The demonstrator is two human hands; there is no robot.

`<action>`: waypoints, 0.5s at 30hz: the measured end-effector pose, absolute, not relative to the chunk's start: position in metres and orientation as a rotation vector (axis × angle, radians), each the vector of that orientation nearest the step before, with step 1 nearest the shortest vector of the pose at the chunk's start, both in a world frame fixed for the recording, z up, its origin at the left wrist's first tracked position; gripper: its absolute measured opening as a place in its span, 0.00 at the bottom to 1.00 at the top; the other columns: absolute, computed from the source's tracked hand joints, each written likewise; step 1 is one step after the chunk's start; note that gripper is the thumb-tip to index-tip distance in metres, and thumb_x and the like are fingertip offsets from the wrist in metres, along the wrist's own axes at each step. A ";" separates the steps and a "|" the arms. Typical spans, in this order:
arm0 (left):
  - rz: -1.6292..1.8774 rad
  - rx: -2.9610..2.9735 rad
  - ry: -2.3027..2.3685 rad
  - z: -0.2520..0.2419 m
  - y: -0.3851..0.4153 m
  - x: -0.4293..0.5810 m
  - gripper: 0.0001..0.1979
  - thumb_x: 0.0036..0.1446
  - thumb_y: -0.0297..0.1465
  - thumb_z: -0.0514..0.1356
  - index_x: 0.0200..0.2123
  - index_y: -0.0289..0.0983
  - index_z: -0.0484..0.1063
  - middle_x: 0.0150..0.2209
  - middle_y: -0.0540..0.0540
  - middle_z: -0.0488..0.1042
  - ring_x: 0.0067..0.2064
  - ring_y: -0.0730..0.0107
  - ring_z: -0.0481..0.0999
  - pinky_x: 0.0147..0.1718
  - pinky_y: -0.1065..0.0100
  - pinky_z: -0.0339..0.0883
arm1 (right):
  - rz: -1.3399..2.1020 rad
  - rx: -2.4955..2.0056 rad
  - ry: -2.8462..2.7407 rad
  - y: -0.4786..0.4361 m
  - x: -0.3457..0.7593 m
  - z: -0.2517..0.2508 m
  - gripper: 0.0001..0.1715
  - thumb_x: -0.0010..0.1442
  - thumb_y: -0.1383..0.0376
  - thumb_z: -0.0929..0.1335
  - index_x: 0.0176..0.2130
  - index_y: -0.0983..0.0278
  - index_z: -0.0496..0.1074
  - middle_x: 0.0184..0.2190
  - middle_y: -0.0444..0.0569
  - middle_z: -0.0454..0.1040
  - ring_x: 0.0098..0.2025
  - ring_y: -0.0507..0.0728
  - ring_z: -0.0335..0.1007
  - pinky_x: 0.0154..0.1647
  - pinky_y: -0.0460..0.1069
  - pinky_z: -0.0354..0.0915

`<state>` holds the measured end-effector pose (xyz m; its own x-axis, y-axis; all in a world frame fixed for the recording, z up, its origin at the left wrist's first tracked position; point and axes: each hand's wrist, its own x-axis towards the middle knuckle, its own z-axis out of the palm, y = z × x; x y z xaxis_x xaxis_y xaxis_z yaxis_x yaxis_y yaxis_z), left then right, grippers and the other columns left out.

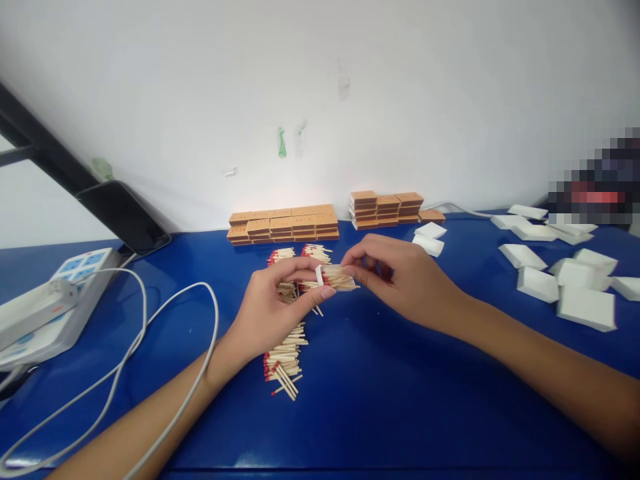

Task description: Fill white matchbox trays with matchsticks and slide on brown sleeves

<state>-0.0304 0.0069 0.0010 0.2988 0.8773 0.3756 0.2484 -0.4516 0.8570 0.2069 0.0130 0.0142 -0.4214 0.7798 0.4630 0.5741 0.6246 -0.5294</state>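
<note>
Now, left hand (265, 308): thumb and fingers closed on a small white tray (319, 274), centre of the frame.
Right hand (400, 275): thumb and forefinger nearly together at the ends of the tray's matches (339, 276); cannot tell whether they grip.
Loose matches (285, 353): heaped on the blue table (400, 407), centre.
Matchboxes (295, 224): stacked, upper middle.
Spare trays (586, 308): scattered, right side.
Power strip (95, 263): left edge.

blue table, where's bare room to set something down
Largest bare patch: the blue table between the loose matches and right forearm; smaller one: between right hand and white trays. Crowded: far right (white trays), left (power strip, cable), back (matchbox stacks).
</note>
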 end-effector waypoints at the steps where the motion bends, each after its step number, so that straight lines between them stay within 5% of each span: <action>1: 1.158 1.887 0.999 0.001 0.007 -0.030 0.16 0.57 0.34 0.74 0.48 0.39 0.80 0.40 0.47 0.86 0.42 0.62 0.87 0.45 0.66 0.82 | 0.420 -1.050 -2.129 0.013 0.206 0.013 0.07 0.71 0.61 0.68 0.40 0.60 0.76 0.34 0.45 0.75 0.31 0.53 0.68 0.33 0.49 0.64; 8: 1.379 1.886 1.175 -0.002 0.012 -0.032 0.16 0.60 0.35 0.73 0.49 0.38 0.79 0.42 0.46 0.86 0.43 0.62 0.86 0.48 0.64 0.80 | 0.473 -1.065 -1.959 0.015 0.198 0.002 0.09 0.73 0.61 0.66 0.42 0.61 0.75 0.35 0.45 0.73 0.33 0.53 0.68 0.34 0.49 0.65; 15: 1.488 1.934 1.267 -0.001 0.018 -0.037 0.15 0.62 0.36 0.71 0.50 0.39 0.79 0.43 0.46 0.85 0.44 0.64 0.85 0.51 0.63 0.78 | 0.475 -1.191 -2.365 0.022 0.199 -0.020 0.04 0.71 0.64 0.69 0.43 0.62 0.74 0.40 0.48 0.73 0.37 0.55 0.70 0.38 0.50 0.63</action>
